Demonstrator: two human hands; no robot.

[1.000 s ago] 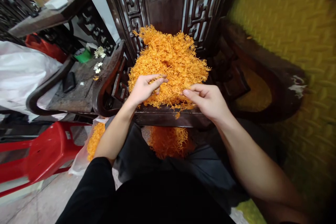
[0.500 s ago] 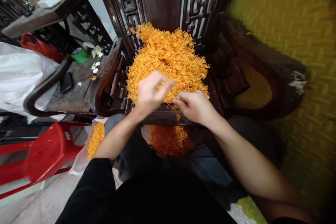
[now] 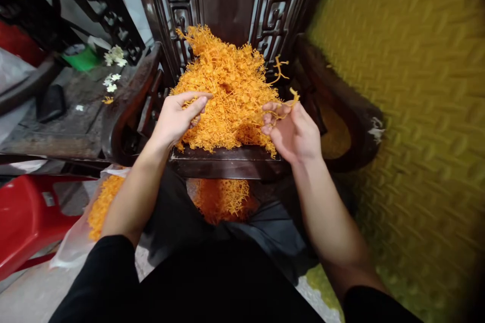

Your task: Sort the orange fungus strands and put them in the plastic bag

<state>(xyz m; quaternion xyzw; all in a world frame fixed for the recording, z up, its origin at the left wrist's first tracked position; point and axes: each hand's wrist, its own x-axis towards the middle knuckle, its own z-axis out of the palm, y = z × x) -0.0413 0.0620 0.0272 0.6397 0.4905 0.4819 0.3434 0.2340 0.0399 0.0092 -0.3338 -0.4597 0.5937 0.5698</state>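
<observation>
A large heap of thin, branching orange sprigs (image 3: 223, 86), like flower stalks, lies on the seat of a dark carved wooden chair (image 3: 227, 154). My left hand (image 3: 174, 116) is over the heap's left side, thumb and forefinger tips close together in a pinch. Whatever is between those tips, if anything, is too small to make out. At the heap's right edge my right hand (image 3: 299, 131) is turned palm inward, its fingers closed on a single orange sprig (image 3: 293, 95). Another branching piece (image 3: 279, 68) sticks up just beyond that hand.
At left, a wooden seat (image 3: 22, 131) bears a green tape roll (image 3: 81, 58), white blossoms (image 3: 113, 55) and a dark flat object (image 3: 51, 103). A plastic bag (image 3: 76, 242) of orange bits stands by a red stool (image 3: 18, 217). More orange sprigs (image 3: 223, 199) lie below the chair's front edge.
My hands have moved apart: the left went left, the right moved right and up with a sprig, palm now turned inward. The view has shifted, with the chair now further left.
</observation>
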